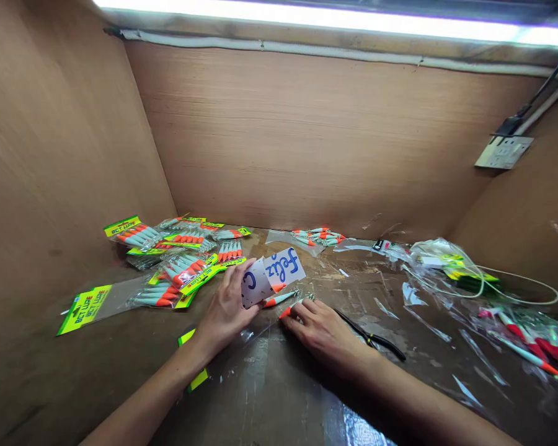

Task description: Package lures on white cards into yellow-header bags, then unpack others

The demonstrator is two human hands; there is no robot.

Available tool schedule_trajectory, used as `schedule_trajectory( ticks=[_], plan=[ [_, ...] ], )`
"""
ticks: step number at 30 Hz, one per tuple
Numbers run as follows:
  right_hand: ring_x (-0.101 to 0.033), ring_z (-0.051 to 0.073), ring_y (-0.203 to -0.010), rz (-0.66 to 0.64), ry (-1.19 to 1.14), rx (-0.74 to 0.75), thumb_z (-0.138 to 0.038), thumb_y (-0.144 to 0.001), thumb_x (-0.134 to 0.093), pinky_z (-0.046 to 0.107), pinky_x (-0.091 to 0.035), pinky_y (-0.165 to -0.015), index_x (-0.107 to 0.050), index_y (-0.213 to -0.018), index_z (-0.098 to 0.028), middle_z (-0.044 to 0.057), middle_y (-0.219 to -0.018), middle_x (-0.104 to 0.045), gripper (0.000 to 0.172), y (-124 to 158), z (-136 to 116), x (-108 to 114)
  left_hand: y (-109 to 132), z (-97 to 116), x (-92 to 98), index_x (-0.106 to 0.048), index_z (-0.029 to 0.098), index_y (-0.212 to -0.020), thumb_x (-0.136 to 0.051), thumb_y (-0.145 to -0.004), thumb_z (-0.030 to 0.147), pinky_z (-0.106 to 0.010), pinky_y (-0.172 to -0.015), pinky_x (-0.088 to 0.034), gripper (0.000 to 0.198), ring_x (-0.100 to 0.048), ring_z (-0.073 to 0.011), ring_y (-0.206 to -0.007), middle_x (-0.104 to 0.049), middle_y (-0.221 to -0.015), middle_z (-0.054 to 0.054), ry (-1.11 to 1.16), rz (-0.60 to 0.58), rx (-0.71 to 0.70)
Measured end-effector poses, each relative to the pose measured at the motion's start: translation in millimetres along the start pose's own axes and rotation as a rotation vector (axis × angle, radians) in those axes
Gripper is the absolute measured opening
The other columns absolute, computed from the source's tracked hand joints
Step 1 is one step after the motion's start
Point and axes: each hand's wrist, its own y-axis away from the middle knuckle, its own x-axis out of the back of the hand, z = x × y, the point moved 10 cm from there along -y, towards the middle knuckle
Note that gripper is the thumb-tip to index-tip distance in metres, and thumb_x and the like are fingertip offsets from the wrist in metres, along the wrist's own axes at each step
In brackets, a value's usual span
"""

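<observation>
My left hand (223, 313) holds a white paper card (272, 275) with blue handwriting, raised slightly off the brown table (121, 384). My right hand (323, 331) rests flat on the table, its fingertips pinching an orange-tipped grey fishing float (286, 311). A second float (279, 299) lies just under the card. A clear plastic bag (248, 337) with a yellow-green header (191, 356) lies beneath my left wrist.
Several packed float bags with yellow-green labels (177, 266) pile at the left. Black pliers (372, 337) lie right of my right hand. Loose floats (318, 236) sit at the back, more (530, 347) at the right with plastic scraps, a white cord (516, 291) and a wall socket (504, 152).
</observation>
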Motion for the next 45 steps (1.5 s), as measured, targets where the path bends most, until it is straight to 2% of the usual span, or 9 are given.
schedule_trajectory(
  ticks=[5,10,14,18,22,26,34,40,45],
  plan=[
    [-0.056,0.021,-0.085,0.021,-0.112,-0.123,-0.015,-0.095,-0.053,0.032,-0.043,-0.072,-0.061,-0.092,-0.018,0.007,-0.093,-0.063,0.009,2,33,20,0,-6,0.5,-0.034,0.029,-0.142,-0.070,-0.074,0.019,-0.047,-0.103,-0.048,0.078,-0.052,-0.0301,-0.127,-0.049,-0.139,-0.008,-0.022,0.002,0.041],
    [-0.058,0.015,-0.077,0.212,-0.733,-0.494,-0.031,-0.093,-0.059,0.028,-0.045,-0.070,-0.063,-0.098,-0.018,0.004,-0.086,-0.065,0.015,25,129,70,-1,-13,4.0,-0.036,0.028,-0.140,-0.072,-0.074,0.025,-0.048,-0.101,-0.049,0.075,-0.055,-0.0305,-0.123,-0.050,-0.137,-0.007,-0.035,0.031,0.076],
    [-0.058,0.013,-0.070,0.111,-1.220,-0.653,-0.042,-0.080,-0.074,0.027,-0.047,-0.067,-0.064,-0.093,-0.015,0.002,-0.078,-0.063,0.031,42,167,57,-1,-13,0.9,-0.036,0.027,-0.141,-0.072,-0.073,0.023,-0.048,-0.102,-0.048,0.077,-0.055,-0.0303,-0.123,-0.051,-0.137,-0.008,-0.049,0.010,0.072],
    [-0.059,0.012,-0.069,0.005,-1.521,-0.764,-0.040,-0.067,-0.084,0.028,-0.049,-0.069,-0.065,-0.097,-0.014,0.001,-0.079,-0.064,0.044,53,169,11,-1,-13,-1.2,-0.035,0.027,-0.142,-0.071,-0.075,0.025,-0.049,-0.104,-0.047,0.076,-0.054,-0.0300,-0.125,-0.050,-0.138,-0.008,-0.054,-0.001,0.061],
    [-0.055,0.011,-0.061,-0.214,-1.429,-0.734,-0.045,-0.064,-0.085,0.024,-0.044,-0.059,-0.068,-0.087,-0.013,0.001,-0.073,-0.066,0.043,52,150,-31,-1,-13,-5.0,-0.035,0.029,-0.142,-0.070,-0.074,0.022,-0.049,-0.107,-0.045,0.077,-0.052,-0.0298,-0.128,-0.049,-0.140,-0.007,-0.043,-0.023,0.037],
    [-0.054,0.010,-0.060,-0.217,-1.418,-0.689,-0.047,-0.067,-0.084,0.023,-0.041,-0.057,-0.069,-0.084,-0.012,0.000,-0.071,-0.066,0.041,47,143,-35,0,-15,-8.4,-0.034,0.029,-0.143,-0.070,-0.075,0.023,-0.049,-0.106,-0.045,0.078,-0.051,-0.0298,-0.128,-0.048,-0.142,-0.008,-0.026,-0.039,0.033],
    [-0.063,0.008,-0.069,-0.116,-1.814,-0.806,-0.036,-0.073,-0.084,0.020,-0.049,-0.068,-0.070,-0.097,-0.012,0.006,-0.087,-0.071,0.036,53,147,-38,1,-16,-8.5,-0.033,0.029,-0.144,-0.069,-0.075,0.022,-0.048,-0.103,-0.047,0.078,-0.053,-0.0298,-0.126,-0.049,-0.141,-0.007,-0.009,-0.039,0.032],
    [-0.059,0.010,-0.062,0.064,-1.618,-0.729,-0.045,-0.079,-0.078,0.023,-0.047,-0.060,-0.072,-0.091,-0.012,0.006,-0.080,-0.070,0.035,40,150,-9,5,-15,-11.8,-0.034,0.031,-0.145,-0.068,-0.074,0.017,-0.047,-0.101,-0.049,0.080,-0.055,-0.0293,-0.123,-0.049,-0.139,-0.006,0.012,-0.050,0.029],
    [-0.065,0.019,-0.085,0.372,-0.769,-0.474,-0.036,-0.095,-0.062,0.032,-0.049,-0.078,-0.073,-0.106,-0.022,0.007,-0.098,-0.074,0.022,25,114,70,12,0,-20.9,-0.031,0.036,-0.147,-0.063,-0.071,0.009,-0.044,-0.097,-0.052,0.087,-0.058,-0.0285,-0.119,-0.045,-0.143,-0.005,0.024,-0.135,0.002]
  ],
)
